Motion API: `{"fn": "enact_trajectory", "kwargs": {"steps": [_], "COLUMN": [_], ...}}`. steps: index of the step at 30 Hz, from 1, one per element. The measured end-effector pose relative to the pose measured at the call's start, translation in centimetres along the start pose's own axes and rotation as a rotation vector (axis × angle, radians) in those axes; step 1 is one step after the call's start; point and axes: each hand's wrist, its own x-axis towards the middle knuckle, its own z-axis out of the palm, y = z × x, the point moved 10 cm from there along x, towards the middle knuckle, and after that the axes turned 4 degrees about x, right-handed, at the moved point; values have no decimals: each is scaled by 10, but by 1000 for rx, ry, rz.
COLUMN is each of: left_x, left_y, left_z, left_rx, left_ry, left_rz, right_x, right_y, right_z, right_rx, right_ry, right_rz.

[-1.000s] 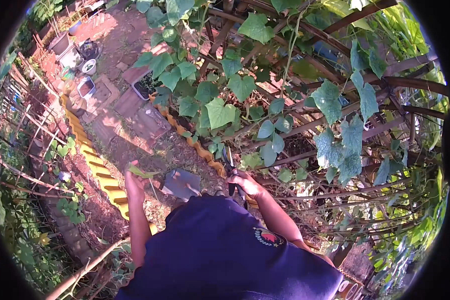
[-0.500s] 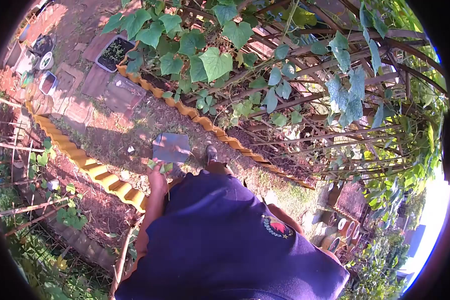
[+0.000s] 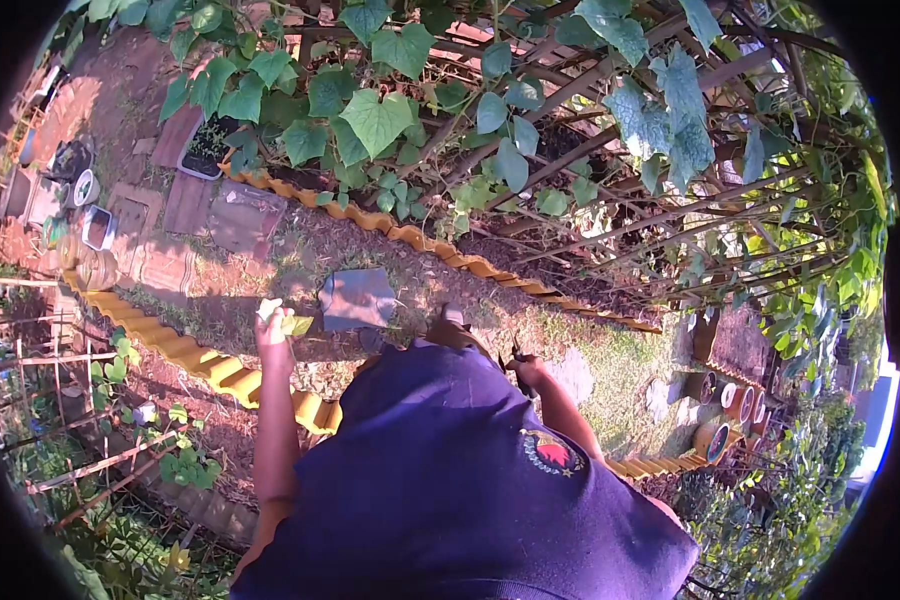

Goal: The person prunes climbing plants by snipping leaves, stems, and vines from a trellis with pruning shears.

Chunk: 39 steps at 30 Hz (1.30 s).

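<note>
My left hand [image 3: 273, 328] is closed around a few pale yellow-green leaves [image 3: 295, 325], held out over the path on the left. On the other side, beside my dark blue shirt [image 3: 450, 470], my right hand [image 3: 530, 372] grips dark pruning shears [image 3: 517, 356]. Their narrow tips point up and away from me; the handles are mostly hidden by the hand. A flat grey slab [image 3: 358, 299] lies on the ground ahead, between the left hand and my shoe [image 3: 453, 314].
Leafy climbing vines [image 3: 378, 122] hang over a stick trellis [image 3: 610, 210] at the upper right. Wavy yellow edging [image 3: 190, 352] borders the path on both sides. Planters [image 3: 204, 145] and tubs stand at the far left; round pots [image 3: 710, 440] stand at the right.
My left hand has swung out to the left with the leaves. My right hand has come into view at the right, holding the pruning shears. The view has shifted slightly.
</note>
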Motion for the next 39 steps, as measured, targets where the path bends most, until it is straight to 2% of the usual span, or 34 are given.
{"fn": "enact_trajectory", "kwargs": {"steps": [1, 2, 3, 5, 6, 7, 8, 9, 11, 12, 13, 14, 16, 17, 18, 19, 20, 22, 23, 24, 26, 27, 28, 31, 32, 35, 37, 39], "left_x": [11, 18, 2, 28, 19, -14, -20, -22, -42, -46, -42, -40, -21, -8, -2, 45, 91, 118, 93, 87, 81, 81, 36, 23, 15, 1, 5, 11], "left_y": [-2, 0, 14, -13, -13, 16, 29, 28, 72, 86, 103, 116, 128, 133, 142, 116, 89, 79, 108, 114, 122, 125, 150, 143, 143, 145, 138, 130], "left_z": [8, 20, 45, 70, 105, 153, 188, 221, 289, 318, 347, 371, 411, 427, 441, 454, 466, 479, 484, 481, 470, 462, 449, 419, 412, 395, 384, 374], "left_rx": [8, 14, 38, 294, 297, 412, 611, 507, 670, 743, 884, 955, 951, 888, 958, 848, 741, 703, 855, 931, 1008, 1008, 882, 746, 668, 767, 805, 823], "left_ry": [-64, -128, -60, -155, -292, -328, -403, -474, -450, -453, -400, -357, -303, -290, -218, -258, -302, -353, -329, -284, -177, -113, -138, -136, -181, -173, -187, -216], "left_rz": [55, 111, 66, 233, 195, 166, 383, 380, 627, 433, 836, 727, 859, 807, 791, 838, 882, 888, 877, 865, 845, 840, 700, 809, 785, 803, 800, 774], "right_x": [4, -45, -7, -20, -28, -4, 2, 7, 50, 50, 48, 50, 55, 87, 80, 62, 27, 50, 64, -29, -67, -59, -53, -30, -4, 50, 4, -8], "right_y": [-14, -68, -47, -59, -62, -41, -29, -18, 45, 56, 65, 74, 81, 111, 96, 83, 57, 70, 82, -1, -41, -37, -35, -29, -10, -31, -125, -189], "right_z": [-9, -32, -30, -41, -48, -48, -46, -43, -27, -29, -33, -39, -58, -45, -61, -78, -97, -103, -105, -143, -161, -158, -155, -142, -139, -125, -136, -133], "right_rx": [34, 1, -10, 26, 20, -20, -16, -15, 107, 189, 267, 272, 215, 378, 341, 305, 362, 363, 363, 222, -72, -121, -172, -216, 36, -20, -64, -49], "right_ry": [25, 24, 101, 49, 23, 115, 42, -33, -114, -126, -141, -115, -56, -108, -109, -111, -147, -92, -63, -71, -62, -55, -44, 5, -53, -39, 22, 27], "right_rz": [-23, -36, -105, -49, -20, -80, -57, -32, 26, 43, 62, 67, 89, 94, 71, 50, 126, 107, 100, -200, -115, -172, -229, -300, 16, -110, -296, -463]}}
